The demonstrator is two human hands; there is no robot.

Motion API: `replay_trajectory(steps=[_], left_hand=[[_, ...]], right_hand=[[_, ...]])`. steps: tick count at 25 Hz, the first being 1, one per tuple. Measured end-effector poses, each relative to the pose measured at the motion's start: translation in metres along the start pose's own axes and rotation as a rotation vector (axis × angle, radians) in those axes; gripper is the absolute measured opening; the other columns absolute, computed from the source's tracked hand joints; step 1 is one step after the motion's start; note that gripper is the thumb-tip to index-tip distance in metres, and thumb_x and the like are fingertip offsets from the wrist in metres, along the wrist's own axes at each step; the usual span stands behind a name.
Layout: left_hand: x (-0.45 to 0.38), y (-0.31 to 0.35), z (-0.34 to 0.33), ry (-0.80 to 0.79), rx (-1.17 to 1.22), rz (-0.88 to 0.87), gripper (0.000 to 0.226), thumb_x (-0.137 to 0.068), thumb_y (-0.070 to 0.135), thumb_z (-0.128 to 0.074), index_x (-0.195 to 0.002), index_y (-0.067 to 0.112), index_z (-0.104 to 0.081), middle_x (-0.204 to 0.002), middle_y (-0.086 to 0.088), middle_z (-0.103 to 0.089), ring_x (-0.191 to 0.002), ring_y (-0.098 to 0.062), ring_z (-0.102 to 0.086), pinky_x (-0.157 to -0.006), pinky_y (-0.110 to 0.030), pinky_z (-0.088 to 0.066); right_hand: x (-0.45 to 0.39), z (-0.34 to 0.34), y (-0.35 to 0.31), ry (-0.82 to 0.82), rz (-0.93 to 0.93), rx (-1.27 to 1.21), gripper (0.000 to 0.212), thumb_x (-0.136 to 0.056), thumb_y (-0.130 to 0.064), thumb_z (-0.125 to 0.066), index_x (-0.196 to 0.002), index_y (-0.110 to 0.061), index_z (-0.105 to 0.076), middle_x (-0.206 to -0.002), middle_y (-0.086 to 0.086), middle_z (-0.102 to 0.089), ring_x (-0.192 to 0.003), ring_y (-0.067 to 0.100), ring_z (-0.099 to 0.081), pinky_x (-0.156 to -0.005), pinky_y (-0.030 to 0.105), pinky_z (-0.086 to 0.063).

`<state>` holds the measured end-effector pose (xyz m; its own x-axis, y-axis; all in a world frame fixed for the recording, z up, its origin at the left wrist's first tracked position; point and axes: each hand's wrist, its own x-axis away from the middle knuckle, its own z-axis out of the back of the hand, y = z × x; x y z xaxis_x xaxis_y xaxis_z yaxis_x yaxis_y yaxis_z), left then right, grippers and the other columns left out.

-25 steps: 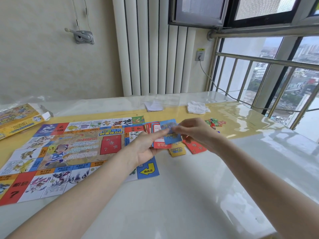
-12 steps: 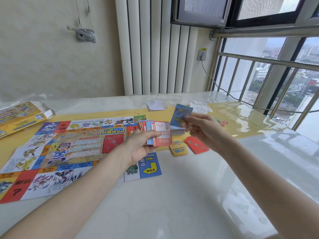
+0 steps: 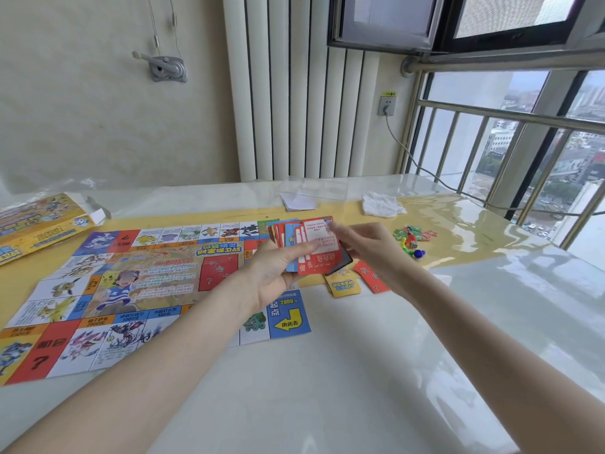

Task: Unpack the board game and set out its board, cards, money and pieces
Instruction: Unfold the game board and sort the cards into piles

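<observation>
The left hand (image 3: 278,273) grips a fan of cards (image 3: 302,245), thumb curled across their faces; the right hand (image 3: 366,247) pinches the front red card (image 3: 319,244). The fan hangs above the game board's (image 3: 131,283) right edge. Beyond the board's right edge, a yellow deck (image 3: 343,285), a red deck (image 3: 373,276) and playing pieces (image 3: 411,239) lie on the glossy counter (image 3: 360,371), beside a railed window (image 3: 523,142).

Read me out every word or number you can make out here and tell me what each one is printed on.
"2000" and "由此去", the latter on a yellow arrow: blue corner square of the game board.
"?" : red square at the board's near left corner, and the red card lying on the table.
"财富保卫战": blue title banner at the board's centre.
Fanned cards in the hands, box, wall socket label: print too small or blurred to read.
</observation>
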<state>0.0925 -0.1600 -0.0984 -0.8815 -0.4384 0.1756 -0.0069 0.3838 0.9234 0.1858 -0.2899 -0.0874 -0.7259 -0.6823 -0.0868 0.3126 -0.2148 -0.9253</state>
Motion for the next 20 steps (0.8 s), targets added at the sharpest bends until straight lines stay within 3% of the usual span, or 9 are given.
replay_trajectory(steps=[2,5,8,12,15,18,20], left_hand=[[-0.006,0.002,0.002,0.1,0.065,-0.01,0.014,-0.082,0.0,-0.064,-0.083,0.013,-0.06,-0.056,0.002,-0.068,-0.05,-0.007,-0.065,-0.05,-0.019,-0.052],[-0.013,0.004,0.013,0.232,0.13,-0.024,0.014,-0.082,-0.001,-0.063,-0.082,0.012,-0.058,-0.052,0.002,-0.067,-0.045,-0.008,-0.064,-0.048,-0.02,-0.052],[-0.01,-0.001,0.012,0.186,0.066,0.002,0.014,-0.082,-0.004,-0.062,-0.086,0.009,-0.058,-0.069,-0.005,-0.067,-0.061,-0.015,-0.064,-0.06,-0.027,-0.054],[-0.007,-0.002,0.002,0.173,0.021,0.003,0.016,-0.083,-0.002,-0.062,-0.079,0.012,-0.057,-0.076,-0.006,-0.062,-0.069,-0.016,-0.06,-0.062,-0.027,-0.05],[-0.009,0.0,0.002,0.177,0.015,0.009,0.014,-0.084,-0.001,-0.062,-0.08,0.011,-0.057,-0.078,-0.007,-0.063,-0.069,-0.016,-0.06,-0.065,-0.026,-0.049],[-0.009,-0.002,0.005,0.192,0.008,0.024,0.017,-0.084,-0.003,-0.062,-0.079,0.012,-0.055,-0.076,-0.007,-0.063,-0.068,-0.017,-0.061,-0.065,-0.028,-0.05],[-0.008,-0.004,0.004,0.175,0.003,0.034,0.018,-0.083,-0.004,-0.061,-0.079,0.012,-0.055,-0.068,-0.005,-0.066,-0.061,-0.016,-0.063,-0.062,-0.027,-0.051]], right_hand=[[-0.002,0.006,0.003,0.057,0.004,-0.078,0.03,-0.093,-0.034,-0.049,-0.086,-0.014,-0.071,-0.09,0.008,-0.071,-0.078,0.021,-0.064,-0.067,0.028,-0.048],[-0.003,0.016,0.007,0.073,0.011,-0.24,0.015,-0.088,-0.004,-0.057,-0.092,-0.013,-0.069,-0.086,0.01,-0.068,-0.077,0.021,-0.059,-0.07,0.032,-0.045],[0.002,0.02,0.006,-0.005,-0.032,-0.425,0.032,-0.085,0.006,-0.056,-0.11,-0.014,-0.058,-0.081,0.011,-0.066,-0.078,0.023,-0.066,-0.075,0.031,-0.056],[0.0,0.017,0.002,0.07,-0.095,-0.263,0.035,-0.082,0.005,-0.061,-0.115,-0.007,-0.056,-0.083,0.011,-0.066,-0.079,0.025,-0.067,-0.076,0.038,-0.056],[-0.001,0.022,0.002,0.161,-0.164,-0.136,0.031,-0.08,0.002,-0.066,-0.109,-0.003,-0.057,-0.081,0.009,-0.065,-0.068,0.021,-0.063,-0.063,0.031,-0.054],[0.0,0.023,0.001,0.186,-0.19,0.092,0.024,-0.079,0.0,-0.066,-0.101,-0.004,-0.057,-0.073,0.007,-0.058,-0.052,0.015,-0.048,-0.045,0.022,-0.039],[0.0,0.019,-0.004,0.141,-0.183,0.193,0.018,-0.08,-0.001,-0.062,-0.096,-0.004,-0.055,-0.074,0.007,-0.055,-0.051,0.014,-0.045,-0.044,0.022,-0.035]])
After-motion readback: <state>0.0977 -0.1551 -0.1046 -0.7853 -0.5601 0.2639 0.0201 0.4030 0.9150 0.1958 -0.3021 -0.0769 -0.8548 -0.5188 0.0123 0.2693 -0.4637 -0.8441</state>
